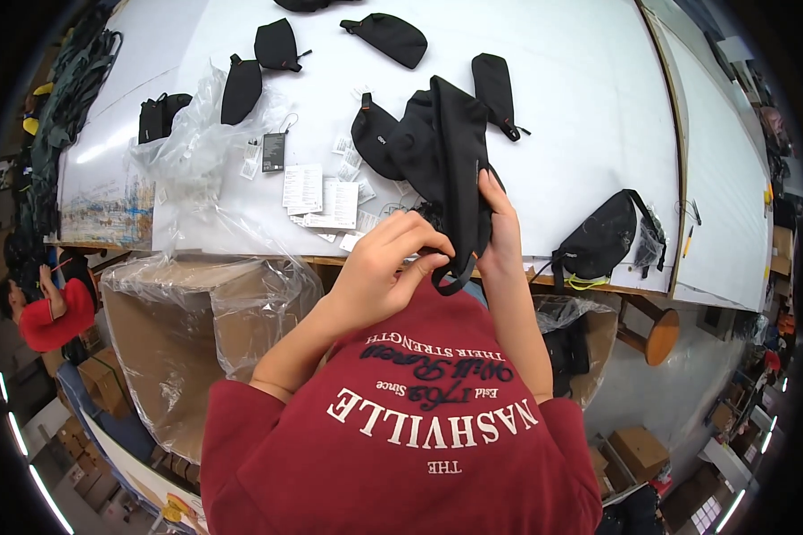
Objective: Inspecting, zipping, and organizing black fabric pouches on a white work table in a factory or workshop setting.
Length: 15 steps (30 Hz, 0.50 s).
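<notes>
Upright in front of me is a black fabric pouch (460, 169), its lower end close to my shirt. My right hand (501, 227) grips its right side, the thumb lying up along the cloth. At the lower end, by a small black loop (456, 282) and a bit of orange, my left hand (393, 263) is closed in a pinch. What exactly lies between those fingertips is hidden. Just behind, more black pouches (377, 138) lie on the white table (580, 107). White printed tags (333, 205) and a black tag (274, 152) are left of them.
Several black pouches (384, 38) are scattered across the far side. Clear plastic bags (196, 152) lie at left, over a plastic-lined cardboard box (161, 330) below the edge. A black waist bag (598, 239) rests at right, near a wooden stool (661, 336). A person in red (55, 321) is far left.
</notes>
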Each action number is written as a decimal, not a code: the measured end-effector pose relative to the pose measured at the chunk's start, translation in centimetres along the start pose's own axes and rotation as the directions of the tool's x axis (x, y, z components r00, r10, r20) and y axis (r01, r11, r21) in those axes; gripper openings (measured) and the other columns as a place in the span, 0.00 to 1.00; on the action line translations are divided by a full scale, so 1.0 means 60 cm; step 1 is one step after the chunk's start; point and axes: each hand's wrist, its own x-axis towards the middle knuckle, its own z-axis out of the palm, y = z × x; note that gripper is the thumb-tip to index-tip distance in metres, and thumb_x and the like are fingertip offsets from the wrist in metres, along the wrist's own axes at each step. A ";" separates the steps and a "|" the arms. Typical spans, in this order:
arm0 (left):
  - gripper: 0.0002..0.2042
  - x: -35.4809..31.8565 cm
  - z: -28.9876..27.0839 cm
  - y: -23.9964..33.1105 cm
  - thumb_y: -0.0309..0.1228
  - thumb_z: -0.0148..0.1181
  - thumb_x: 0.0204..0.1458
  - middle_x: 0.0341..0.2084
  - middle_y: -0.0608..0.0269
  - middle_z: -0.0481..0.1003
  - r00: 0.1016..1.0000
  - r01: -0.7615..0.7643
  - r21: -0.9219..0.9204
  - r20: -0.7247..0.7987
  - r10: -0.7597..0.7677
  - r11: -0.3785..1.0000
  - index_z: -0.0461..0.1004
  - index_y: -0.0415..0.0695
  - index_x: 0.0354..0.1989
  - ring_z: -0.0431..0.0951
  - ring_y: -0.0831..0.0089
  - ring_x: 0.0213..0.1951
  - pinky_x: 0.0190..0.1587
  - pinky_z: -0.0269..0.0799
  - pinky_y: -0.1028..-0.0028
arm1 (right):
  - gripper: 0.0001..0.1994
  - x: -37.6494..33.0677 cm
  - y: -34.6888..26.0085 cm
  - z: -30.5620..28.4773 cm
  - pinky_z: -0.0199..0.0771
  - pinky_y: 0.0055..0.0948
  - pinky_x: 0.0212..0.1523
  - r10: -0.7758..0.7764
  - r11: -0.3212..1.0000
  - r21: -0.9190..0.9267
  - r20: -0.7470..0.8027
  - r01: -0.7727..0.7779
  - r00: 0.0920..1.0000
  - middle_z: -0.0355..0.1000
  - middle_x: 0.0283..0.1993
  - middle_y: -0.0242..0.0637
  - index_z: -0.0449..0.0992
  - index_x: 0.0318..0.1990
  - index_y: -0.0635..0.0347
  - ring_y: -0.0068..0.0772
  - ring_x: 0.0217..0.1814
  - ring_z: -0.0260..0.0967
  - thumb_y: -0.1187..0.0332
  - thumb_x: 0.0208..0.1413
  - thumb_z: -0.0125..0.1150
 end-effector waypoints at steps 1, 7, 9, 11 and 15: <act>0.06 -0.001 0.001 0.001 0.20 0.61 0.46 0.27 0.60 0.71 1.000 0.000 -0.002 0.001 0.000 1.000 0.74 0.40 0.32 0.71 0.62 0.31 0.34 0.66 0.69 | 0.15 -0.001 0.001 -0.001 0.79 0.28 0.43 0.000 1.000 -0.001 -0.002 0.000 1.000 0.73 0.46 0.38 0.66 0.55 0.61 0.29 0.43 0.75 0.64 0.65 0.45; 0.05 0.000 0.008 0.008 0.19 0.60 0.45 0.27 0.60 0.70 0.996 -0.082 0.044 -0.030 0.083 0.996 0.73 0.40 0.31 0.70 0.61 0.30 0.33 0.65 0.68 | 0.15 -0.006 0.001 0.003 0.78 0.24 0.39 0.165 0.986 -0.015 0.104 -0.164 0.981 0.74 0.43 0.36 0.66 0.55 0.61 0.26 0.39 0.76 0.65 0.64 0.47; 0.05 0.006 0.004 0.008 0.19 0.60 0.45 0.27 0.59 0.70 0.986 -0.079 0.096 -0.142 0.092 0.992 0.72 0.39 0.30 0.70 0.60 0.29 0.33 0.65 0.68 | 0.15 -0.008 0.007 0.011 0.77 0.20 0.40 0.198 0.980 -0.046 0.152 -0.193 0.968 0.74 0.44 0.35 0.66 0.54 0.63 0.22 0.40 0.75 0.66 0.64 0.47; 0.05 0.018 -0.013 0.003 0.18 0.59 0.46 0.27 0.59 0.71 0.958 -0.022 0.128 -0.281 0.058 0.992 0.73 0.39 0.31 0.71 0.64 0.30 0.33 0.65 0.70 | 0.15 -0.011 0.006 0.006 0.77 0.19 0.41 0.233 0.972 -0.080 0.169 -0.222 0.958 0.74 0.44 0.35 0.66 0.55 0.63 0.22 0.41 0.75 0.67 0.64 0.47; 0.11 0.032 -0.060 -0.027 0.19 0.61 0.48 0.31 0.62 0.71 0.908 0.047 0.268 -0.413 0.070 0.962 0.71 0.39 0.40 0.72 0.74 0.31 0.35 0.67 0.76 | 0.15 -0.021 0.009 0.010 0.77 0.18 0.42 0.296 0.952 -0.124 0.135 -0.281 0.945 0.74 0.45 0.35 0.66 0.55 0.64 0.21 0.42 0.75 0.66 0.64 0.48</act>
